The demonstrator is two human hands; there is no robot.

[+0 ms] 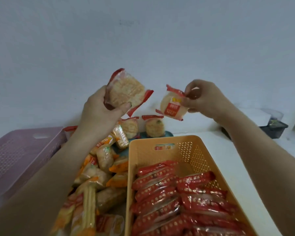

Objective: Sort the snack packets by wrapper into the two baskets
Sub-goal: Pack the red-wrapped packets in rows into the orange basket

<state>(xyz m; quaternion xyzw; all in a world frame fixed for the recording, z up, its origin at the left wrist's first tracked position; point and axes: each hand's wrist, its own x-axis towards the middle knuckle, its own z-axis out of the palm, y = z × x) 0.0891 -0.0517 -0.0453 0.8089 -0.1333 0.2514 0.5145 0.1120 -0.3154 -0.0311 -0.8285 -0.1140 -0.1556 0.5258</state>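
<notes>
- Now the left grip (99, 109) clasps a clear red-ended packet (126, 92), raised over the far edge of the bench (232, 154).
- The right grip (206, 97) pinches a small round packet (171, 106) above the far end of the orange basket (191, 150).

An orange perforated plastic basket (191, 150) sits near right on the table, packed with rows of red-wrapped snack packets (177, 198) lying on edge. A pink perforated plastic basket (20, 159) stands at the left; its contents are hidden. Between them lies a loose pile of clear packets with orange ends (99, 171). Beyond the pile, two clear red-topped packets (154, 126) stand upright. Raised above, the left hand (100, 108) grips a clear red-ended packet of ridged crackers (124, 92), and the right hand (206, 97) pinches a round pale cracker packet with red label (173, 106).
</notes>
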